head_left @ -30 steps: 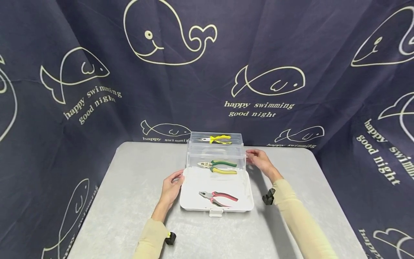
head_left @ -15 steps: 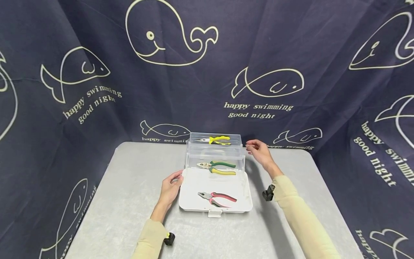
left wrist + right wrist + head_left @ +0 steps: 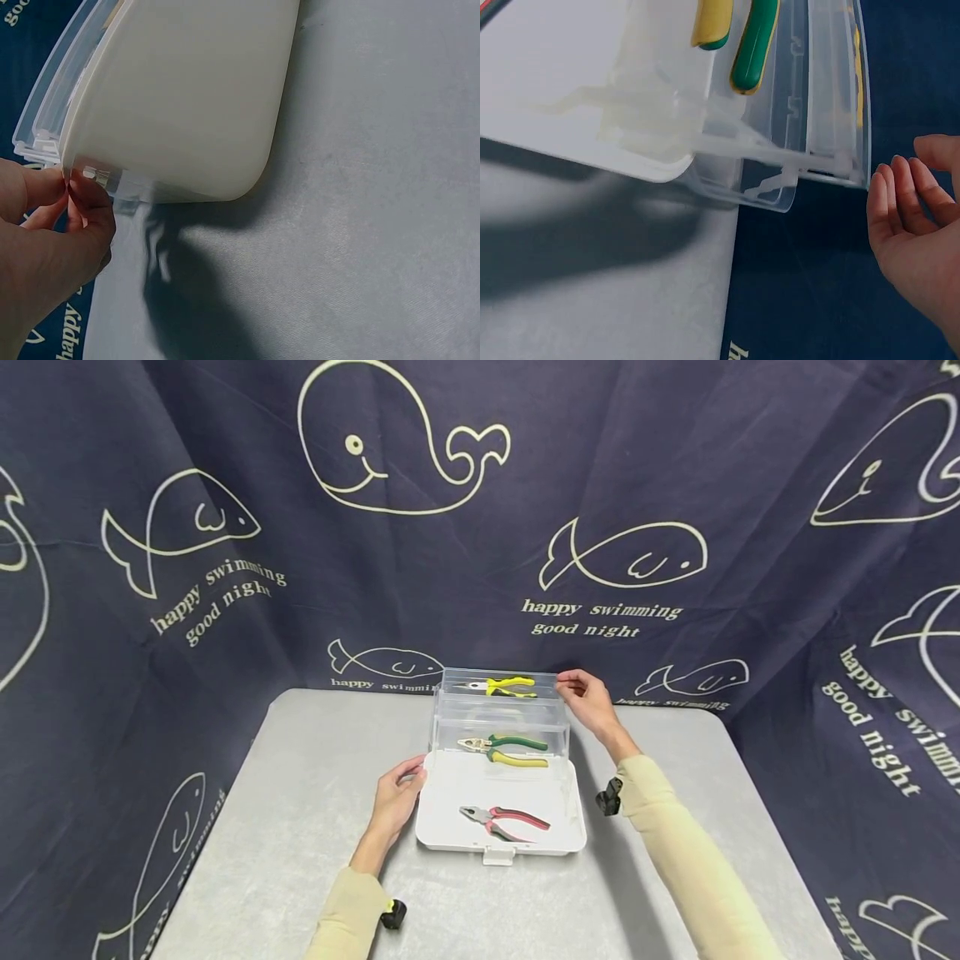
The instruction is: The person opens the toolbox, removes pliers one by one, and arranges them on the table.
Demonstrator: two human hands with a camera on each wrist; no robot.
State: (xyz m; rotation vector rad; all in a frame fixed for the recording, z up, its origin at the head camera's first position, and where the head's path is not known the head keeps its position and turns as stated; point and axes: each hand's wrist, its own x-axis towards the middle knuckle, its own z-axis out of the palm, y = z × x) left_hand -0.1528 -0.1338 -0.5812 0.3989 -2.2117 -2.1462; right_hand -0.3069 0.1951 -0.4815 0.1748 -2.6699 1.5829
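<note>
A white toolbox (image 3: 498, 793) stands with its clear stepped trays (image 3: 501, 710) spread out behind its white part. Pliers with red and black handles (image 3: 517, 817) lie in the white part. Pliers with green and yellow handles (image 3: 517, 752) lie in the lower tray. Yellow and black pliers (image 3: 510, 685) are in the rear top tray. My left hand (image 3: 52, 225) pinches the white rim at the box's left back corner. My right hand (image 3: 590, 700) is at the right end of the top tray, its fingertips (image 3: 885, 174) beside the tray edge, thumb apart, holding nothing.
The box stands on a grey table (image 3: 322, 827). Behind it hangs a dark blue curtain (image 3: 420, 585) with whale and fish drawings, close to the table's back edge. A latch (image 3: 498, 857) sticks out at the box's front.
My right hand has moved from beside the lower tray back and left to the end of the top tray. The left hand stays at the box rim. The pliers have not moved.
</note>
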